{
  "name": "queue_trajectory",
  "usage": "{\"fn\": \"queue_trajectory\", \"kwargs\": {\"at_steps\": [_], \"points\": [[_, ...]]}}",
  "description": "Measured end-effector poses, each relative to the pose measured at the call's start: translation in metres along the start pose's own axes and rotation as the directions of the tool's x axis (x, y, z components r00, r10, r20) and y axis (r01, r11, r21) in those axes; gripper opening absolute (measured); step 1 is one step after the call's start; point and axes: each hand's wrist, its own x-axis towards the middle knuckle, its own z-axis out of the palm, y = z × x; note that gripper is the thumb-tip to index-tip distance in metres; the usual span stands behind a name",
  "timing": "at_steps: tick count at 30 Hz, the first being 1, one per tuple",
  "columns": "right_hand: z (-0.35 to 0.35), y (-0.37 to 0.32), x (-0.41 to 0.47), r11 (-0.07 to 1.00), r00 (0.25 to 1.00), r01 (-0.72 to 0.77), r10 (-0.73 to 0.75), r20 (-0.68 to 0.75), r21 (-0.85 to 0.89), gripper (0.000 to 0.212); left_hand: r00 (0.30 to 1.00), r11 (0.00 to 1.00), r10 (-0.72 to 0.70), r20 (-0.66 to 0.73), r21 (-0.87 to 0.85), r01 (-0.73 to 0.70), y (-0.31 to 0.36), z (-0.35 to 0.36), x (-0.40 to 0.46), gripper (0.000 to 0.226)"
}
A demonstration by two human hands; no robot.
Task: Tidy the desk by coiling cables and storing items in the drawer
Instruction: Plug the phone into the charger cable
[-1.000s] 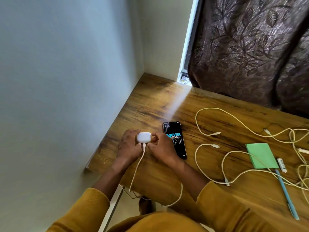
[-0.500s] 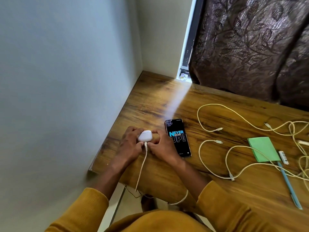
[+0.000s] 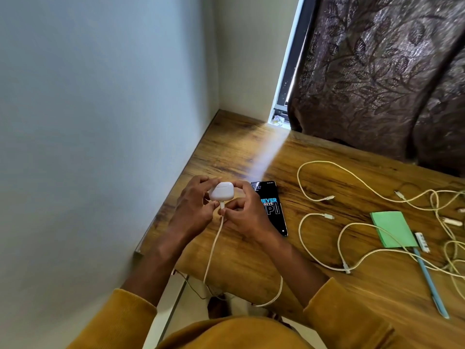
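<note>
Earbud case (image 3: 221,191), small and white, sits raised just above the near-left corner of the worktop (image 3: 251,260), caught between both my hands. My left hand (image 3: 193,210) wraps it from the side, fingers curled round its body to steady it. My right hand (image 3: 247,215) pinches the plug of the charging cable (image 3: 214,248) where it enters the case's underside, with one finger reaching up over the case's far edge as a brace. I hold it this way so one hand can anchor the case as the other draws the plug straight out; I judge unplugging is the step in hand.

From the plug the cable drops over the worktop's front edge and loops below, which keeps it slack enough not to tug back.

Just beside my right hand lies a phone (image 3: 271,207), screen lit, flat on the wood. Well to the right, several loose white cables (image 3: 352,230) sprawl uncoiled, crossing near a green notepad (image 3: 391,231), a blue pen (image 3: 430,283) and a small white stick (image 3: 422,242) that I cannot identify. No drawer shows, so most of the tidying looks undone.
</note>
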Motion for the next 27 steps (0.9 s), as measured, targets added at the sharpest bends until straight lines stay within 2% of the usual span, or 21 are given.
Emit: {"fn": "queue_trajectory", "kwargs": {"at_steps": [5, 20, 27], "points": [[-0.005, -0.009, -0.006, 0.997, 0.999, 0.041, -0.041, -0.001, 0.065, 0.068, 0.999, 0.998, 0.054, 0.004, -0.024, -0.054, 0.009, -0.009, -0.002, 0.060], [-0.027, -0.036, -0.037, 0.950, 0.980, 0.072, -0.123, 0.154, 0.303, 0.067, 0.995, 0.943, 0.089, 0.049, -0.327, -0.068, 0.021, -0.026, -0.012, 0.057], [-0.034, -0.043, -0.039, 0.950, 0.971, 0.099, -0.157, 0.179, 0.296, 0.066, 0.993, 0.892, 0.102, 0.055, -0.448, -0.066, 0.040, -0.026, -0.016, 0.057]]}}
